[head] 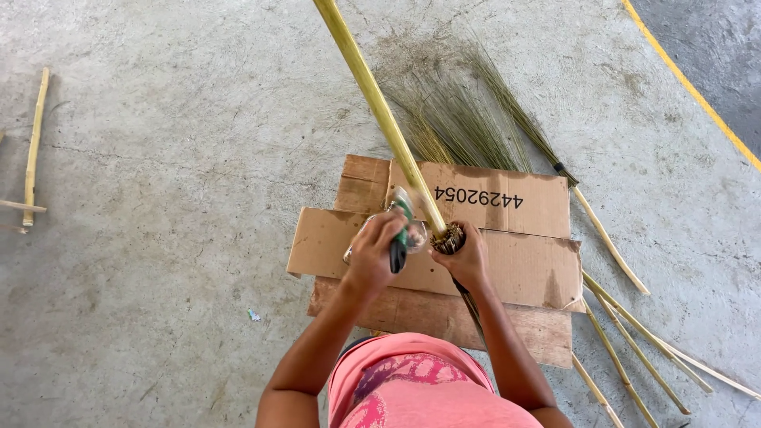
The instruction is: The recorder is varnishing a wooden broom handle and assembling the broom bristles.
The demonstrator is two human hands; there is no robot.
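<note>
Item one: my left hand (371, 257), fingers wrapped around dark-handled pliers with green grips (399, 238), held just beside the bound end of the broom.

Item two: my right hand (468, 257), fingers closed round the wrapped brown binding (449, 238) where the long yellow bamboo pole (372, 99) meets the bundle; the pole slants up and away to the upper left edge of view.

Item three: flattened brown cardboard sheets (515, 269), overlapped on the grey concrete floor (158, 238), lying directly beneath both hands.

Item four: a spray of thin green-yellow grass stalks (460, 127), fanned on the floor beyond the cardboard.

Item five: a finished grass broom with a pale stick handle (555, 170), right of the fan.

Item six: several loose bamboo sticks (634, 341), at lower right, partly under the cardboard.

Item seven: a short bamboo piece (33, 147), far left, well apart.

Item eight: a yellow painted line (697, 91), upper right.
</note>
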